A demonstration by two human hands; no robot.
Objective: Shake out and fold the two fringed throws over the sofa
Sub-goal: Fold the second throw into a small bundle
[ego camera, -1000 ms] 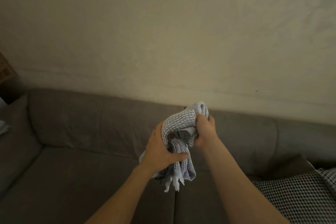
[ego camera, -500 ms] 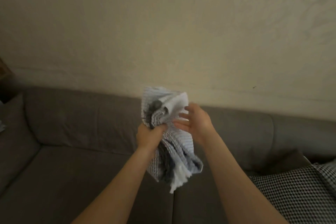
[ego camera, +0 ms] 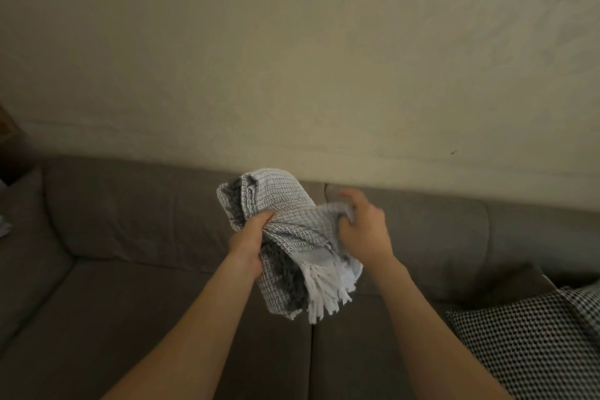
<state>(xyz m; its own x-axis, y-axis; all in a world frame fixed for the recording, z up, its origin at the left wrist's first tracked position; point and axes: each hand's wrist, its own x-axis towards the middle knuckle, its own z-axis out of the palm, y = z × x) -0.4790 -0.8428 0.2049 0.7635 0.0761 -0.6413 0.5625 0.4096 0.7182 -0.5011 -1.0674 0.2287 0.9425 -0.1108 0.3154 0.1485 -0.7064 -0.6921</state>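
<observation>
The throw point(ego camera: 285, 204) hangs bunched in the air above the sofa point(ego camera: 130, 221), in front of its backrest and touching no cushion. The left hand point(ego camera: 248, 239) has a tight grip round the middle of the wad, fingers curled deep into the weave. The right hand point(ego camera: 365, 234) is blurred, but its grip looks like a pinch on a loose layer drawn sideways from the wad. The white fringe point(ego camera: 321, 289) dangles between the two wrists.

To my eye, the step is finding an edge so the cloth can be opened and shaken. The fringe is the best guide, since it marks an end. The right hand would do well to follow it to a corner rather than tug at the middle. The left grip should then loosen and slide to the other corner, letting the bulk drop. After that, hands wide apart and high, then a sharp snap. The open weave may snag fingers, so pull gently.
</observation>
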